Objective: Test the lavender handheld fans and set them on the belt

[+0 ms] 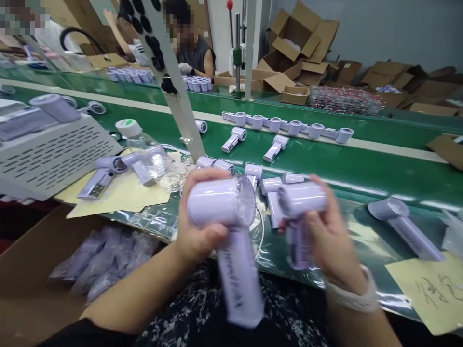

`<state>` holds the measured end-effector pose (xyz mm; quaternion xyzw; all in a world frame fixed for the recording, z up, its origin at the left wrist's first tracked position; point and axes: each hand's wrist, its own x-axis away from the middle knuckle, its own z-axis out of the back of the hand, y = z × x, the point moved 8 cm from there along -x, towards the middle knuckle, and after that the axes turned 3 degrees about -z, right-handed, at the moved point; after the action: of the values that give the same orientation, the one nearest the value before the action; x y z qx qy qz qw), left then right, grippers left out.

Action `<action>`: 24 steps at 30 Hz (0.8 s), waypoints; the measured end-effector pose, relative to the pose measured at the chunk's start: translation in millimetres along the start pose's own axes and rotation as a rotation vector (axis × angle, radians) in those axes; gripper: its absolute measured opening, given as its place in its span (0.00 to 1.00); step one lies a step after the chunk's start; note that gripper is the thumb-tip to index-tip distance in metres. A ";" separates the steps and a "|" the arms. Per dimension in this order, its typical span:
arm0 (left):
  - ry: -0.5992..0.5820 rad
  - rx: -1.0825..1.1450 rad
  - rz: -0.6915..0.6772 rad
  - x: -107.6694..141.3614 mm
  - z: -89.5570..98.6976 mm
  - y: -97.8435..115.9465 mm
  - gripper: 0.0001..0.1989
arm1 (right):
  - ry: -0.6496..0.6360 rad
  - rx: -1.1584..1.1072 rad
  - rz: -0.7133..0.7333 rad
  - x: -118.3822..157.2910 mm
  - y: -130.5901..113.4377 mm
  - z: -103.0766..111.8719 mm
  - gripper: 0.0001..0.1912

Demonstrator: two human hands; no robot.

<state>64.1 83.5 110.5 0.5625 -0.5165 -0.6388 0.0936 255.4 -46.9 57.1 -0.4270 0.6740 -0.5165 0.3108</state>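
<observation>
My left hand (193,231) is wrapped round the round head of a lavender handheld fan (240,274), whose handle hangs down towards my lap. A second lavender fan (304,200) is gripped in my right hand (331,236), its fingers closed round the head and upper handle, slightly blurred. The two fans are held side by side, apart, over the table's near edge. Just behind them, several more fans (275,207) lie close together on the green table. Another fan (408,229) rests at the right, beside a yellow paper with handwriting (434,289).
A slanted metal post (177,101) rises ahead. At left are a vented grey box (54,154), fans on yellow paper (119,193) and a carton (32,260) of bagged fans. A row of fans (294,127) lines the green belt (390,140). Co-workers sit across; cartons (304,33) stand behind.
</observation>
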 end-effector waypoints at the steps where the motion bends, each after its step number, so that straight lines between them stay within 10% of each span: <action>1: 0.052 -0.034 -0.088 4.8 -8.5 -2.3 0.31 | -0.091 0.005 -0.011 -2.5 8.8 -16.6 0.44; 5: -0.061 -0.151 -0.134 5.8 -52.4 -29.8 0.33 | -0.229 0.290 0.038 -16.1 13.7 -27.8 0.59; 8: -0.407 -0.464 0.097 -4.3 -64.6 -74.5 0.32 | 0.098 0.604 -0.008 -37.2 -3.7 49.9 0.59; 10: -0.453 -0.747 0.245 -11.3 -42.7 -105.6 0.31 | 0.486 0.907 -0.062 -39.3 -21.3 122.1 0.61; 13: -0.425 -0.936 0.401 -14.1 -13.1 -141.5 0.39 | 0.680 1.339 -0.090 -34.0 -27.9 183.3 0.52; 18: -0.549 -0.922 0.441 -11.5 -9.3 -156.2 0.42 | 0.968 1.533 0.065 -1.6 -23.6 229.7 0.36; 24: -0.312 -0.549 0.750 -4.2 68.2 -122.5 0.48 | 1.110 1.556 -0.041 -9.8 -52.5 247.9 0.29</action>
<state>66.4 179.2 8.0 0.1898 -0.5039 -0.7503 0.3835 486.3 -150.4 39.6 0.1935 0.1853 -0.9541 0.1342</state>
